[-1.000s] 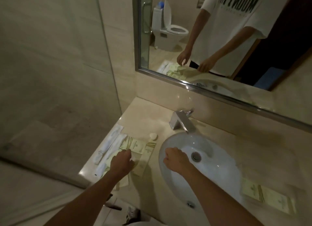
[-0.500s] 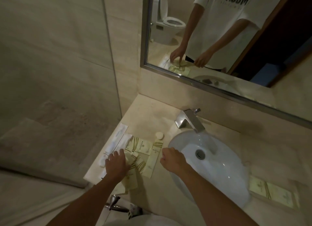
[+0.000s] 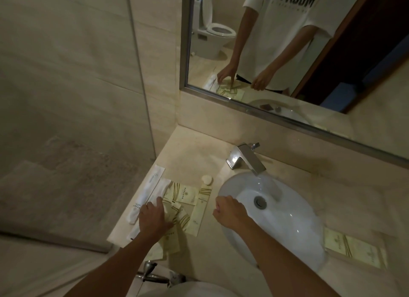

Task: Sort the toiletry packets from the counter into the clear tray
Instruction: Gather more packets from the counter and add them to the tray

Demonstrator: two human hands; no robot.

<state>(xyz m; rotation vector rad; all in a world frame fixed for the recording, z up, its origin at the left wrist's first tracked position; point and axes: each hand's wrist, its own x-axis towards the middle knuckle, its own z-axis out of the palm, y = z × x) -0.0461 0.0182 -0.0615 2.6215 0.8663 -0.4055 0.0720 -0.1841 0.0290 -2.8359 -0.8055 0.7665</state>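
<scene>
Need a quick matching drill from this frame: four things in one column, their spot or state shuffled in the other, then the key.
Things
1. left hand
2. right hand
3. round soap
4. tap

Places or states
A. behind the basin, spout pointing over it
B. loosely closed at the basin's left rim, nothing seen in it
C. spread flat on the pile of cream packets
D. alone on the counter, between the packets and the tap

Pairs: 1-C, 2-B, 3-D, 4-A
</scene>
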